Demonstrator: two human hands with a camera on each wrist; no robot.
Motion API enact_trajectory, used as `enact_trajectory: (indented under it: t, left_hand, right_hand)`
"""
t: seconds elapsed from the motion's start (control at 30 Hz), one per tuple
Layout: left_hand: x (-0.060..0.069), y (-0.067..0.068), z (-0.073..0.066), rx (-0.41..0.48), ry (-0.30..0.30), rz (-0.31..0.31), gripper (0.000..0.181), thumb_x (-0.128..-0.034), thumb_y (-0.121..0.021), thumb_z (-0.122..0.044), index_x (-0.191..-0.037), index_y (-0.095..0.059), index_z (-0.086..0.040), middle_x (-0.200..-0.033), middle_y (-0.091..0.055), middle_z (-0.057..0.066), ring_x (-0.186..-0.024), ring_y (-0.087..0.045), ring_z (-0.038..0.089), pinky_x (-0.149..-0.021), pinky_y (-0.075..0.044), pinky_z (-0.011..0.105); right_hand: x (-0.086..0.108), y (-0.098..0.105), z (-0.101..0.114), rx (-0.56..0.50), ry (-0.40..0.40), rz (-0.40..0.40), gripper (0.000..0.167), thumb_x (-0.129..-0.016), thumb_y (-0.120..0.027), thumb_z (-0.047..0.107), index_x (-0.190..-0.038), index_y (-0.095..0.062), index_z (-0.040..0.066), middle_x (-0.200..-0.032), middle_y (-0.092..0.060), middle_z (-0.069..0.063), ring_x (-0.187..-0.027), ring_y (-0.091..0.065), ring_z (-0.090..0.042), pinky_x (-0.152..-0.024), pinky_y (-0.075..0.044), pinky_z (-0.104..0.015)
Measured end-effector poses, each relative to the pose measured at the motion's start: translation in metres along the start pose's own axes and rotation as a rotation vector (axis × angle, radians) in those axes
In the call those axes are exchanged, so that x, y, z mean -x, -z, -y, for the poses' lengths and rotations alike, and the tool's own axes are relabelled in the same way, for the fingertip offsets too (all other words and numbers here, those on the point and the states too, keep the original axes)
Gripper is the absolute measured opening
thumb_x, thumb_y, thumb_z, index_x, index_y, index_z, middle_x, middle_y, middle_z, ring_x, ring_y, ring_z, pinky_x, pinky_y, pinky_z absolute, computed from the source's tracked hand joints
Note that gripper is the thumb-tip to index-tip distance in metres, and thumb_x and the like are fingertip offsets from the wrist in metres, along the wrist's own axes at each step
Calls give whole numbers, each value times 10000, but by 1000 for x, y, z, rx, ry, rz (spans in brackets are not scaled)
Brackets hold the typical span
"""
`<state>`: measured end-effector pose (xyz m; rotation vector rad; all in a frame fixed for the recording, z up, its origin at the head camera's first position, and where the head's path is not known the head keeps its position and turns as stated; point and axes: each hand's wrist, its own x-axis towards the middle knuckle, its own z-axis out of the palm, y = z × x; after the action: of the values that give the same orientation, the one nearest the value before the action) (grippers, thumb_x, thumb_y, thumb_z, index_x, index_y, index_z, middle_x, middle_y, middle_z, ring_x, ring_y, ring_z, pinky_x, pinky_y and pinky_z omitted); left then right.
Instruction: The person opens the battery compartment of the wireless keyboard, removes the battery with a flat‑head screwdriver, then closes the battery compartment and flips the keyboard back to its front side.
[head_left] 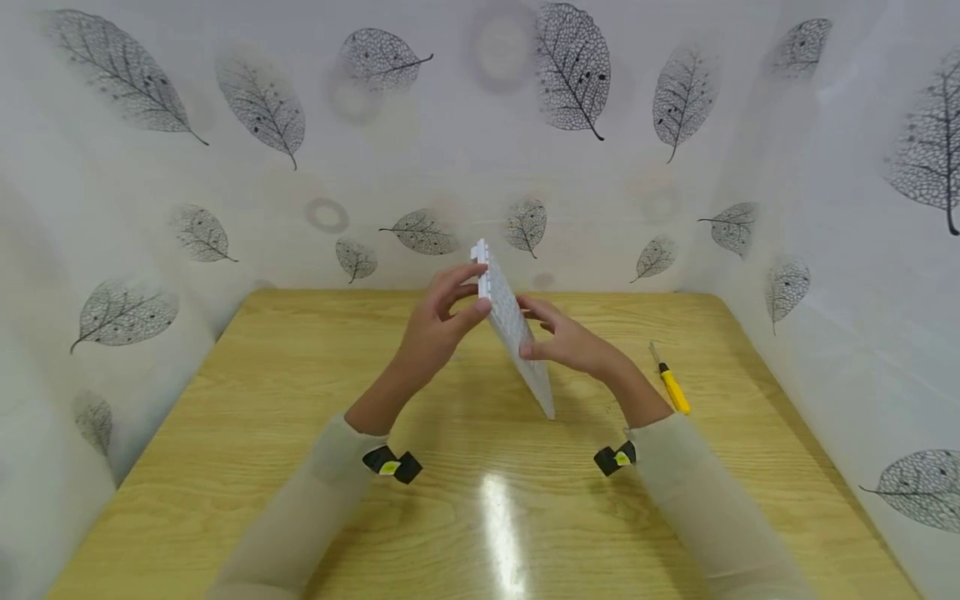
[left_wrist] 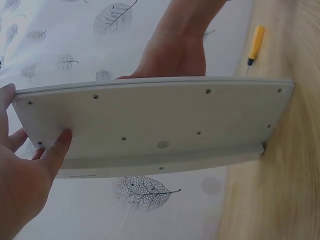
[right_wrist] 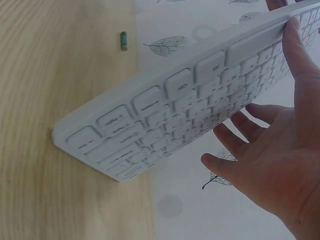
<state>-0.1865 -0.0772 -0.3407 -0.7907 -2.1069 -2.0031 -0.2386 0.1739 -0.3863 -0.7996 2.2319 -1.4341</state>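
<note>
A white keyboard (head_left: 516, 333) stands tilted on one end on the table, keys facing right. Its pale underside (left_wrist: 150, 120) shows several small screws in the left wrist view. The left hand (head_left: 441, 315) grips the raised end, with a fingertip against the underside. From the key side, the right hand (head_left: 572, 340) holds the keyboard across its width. Its thumb lies at the space-bar edge in the right wrist view, while its fingers (right_wrist: 239, 131) reach the opposite long edge. The lower end of the keyboard (right_wrist: 85, 142) meets the wood.
A screwdriver with a yellow handle (head_left: 673, 392) lies on the table (head_left: 247, 433), right of the right hand. In the right wrist view, a small green cylinder (right_wrist: 124, 41), battery-like, lies on the wood. Leaf-patterned fabric (head_left: 450, 158) surrounds the table's back and sides.
</note>
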Motion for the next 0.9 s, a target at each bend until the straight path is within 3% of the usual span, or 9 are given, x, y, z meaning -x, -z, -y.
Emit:
enact_trajectory:
  t: [0.07,0.17,0.4,0.7,0.9]
  left_hand:
    - [4,5,1,2,0,-1,479,-1012,-618,-177,-1475,-501,-146,-1517,-408,23,-1333,-516,232,-991,-536,356]
    - [10,15,2,-6,2,7,494,-1015,-618,-191,-1491,-488,-150,-1544,-414,20,-1347,-512,249,-1007,-525,344]
    - [23,38,3,35,88,23,534,-1025,-602,-244,-1532,-439,-204,-1528,-476,55,-1352,-529,230,-1029,-500,287]
    - [37,62,8,97,178,19,546,-1026,-597,-239,-1541,-421,-184,-1560,-443,21,-1352,-528,202,-1025,-501,276]
    - [46,73,15,150,205,19,535,-1021,-606,-208,-1526,-442,-141,-1515,-482,91,-1322,-544,228,-1039,-501,331]
  right_hand:
    - [0,-3,-3,13,-14,5,1037,-768,-742,694,-1598,-221,356,-1644,-189,-55,-1498,-224,-357,-1066,-419,-602]
    - [1,-8,-9,64,-23,8,1074,-731,-761,715,-1594,-225,364,-1640,-168,-76,-1484,-237,-360,-1038,-444,-592]
    - [4,-17,-26,158,-39,-2,1219,-679,-802,708,-1619,-189,230,-1654,-108,-139,-1490,-192,-395,-1136,-251,-687]
    - [7,-25,-44,261,-92,-5,1231,-722,-855,547,-1618,-145,92,-1643,-152,-193,-1458,-259,-389,-1162,-284,-607]
    - [10,-27,-50,341,-142,-13,1204,-749,-853,489,-1609,-142,35,-1641,-155,-218,-1473,-244,-404,-1178,-270,-591]
